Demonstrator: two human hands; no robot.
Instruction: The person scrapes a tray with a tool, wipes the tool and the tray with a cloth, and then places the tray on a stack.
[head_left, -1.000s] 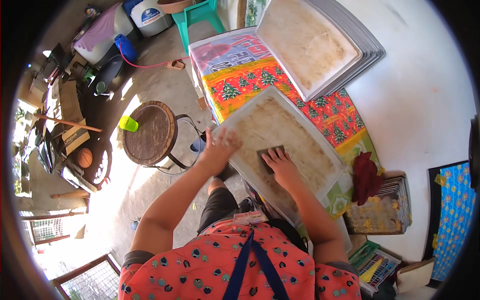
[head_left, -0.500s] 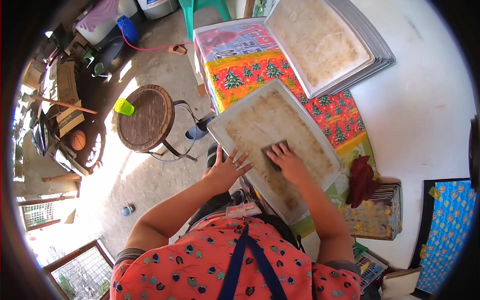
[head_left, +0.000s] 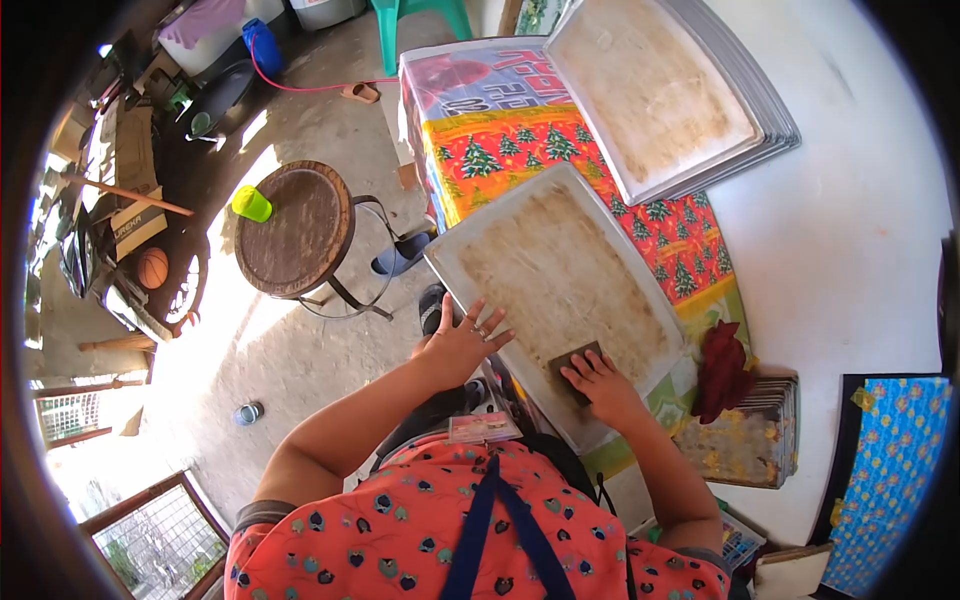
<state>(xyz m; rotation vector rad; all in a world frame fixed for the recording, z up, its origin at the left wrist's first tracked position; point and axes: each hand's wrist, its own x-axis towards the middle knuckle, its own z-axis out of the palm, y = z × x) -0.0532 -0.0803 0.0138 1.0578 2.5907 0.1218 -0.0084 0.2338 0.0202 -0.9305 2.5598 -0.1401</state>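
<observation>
A large metal baking tray with brown stains lies at a slant on the table in front of me. My left hand rests on its near left rim, fingers spread. Under the fingers of my right hand is a dark, flat, rectangular scouring pad, pressed on the tray's lower part; the hand covers part of it. A crumpled dark red cloth lies at the table's edge, right of my right hand.
Behind the tray stands a stack of similar trays. The table's Christmas-tree cloth shows between them. More stained trays sit low at the right. A round wooden stool bearing a yellow-green cup stands left, near a slipper.
My right hand and the scouring pad have slid down the tray toward me and slightly right. My left hand stays on the rim. The whole view has shifted slightly.
</observation>
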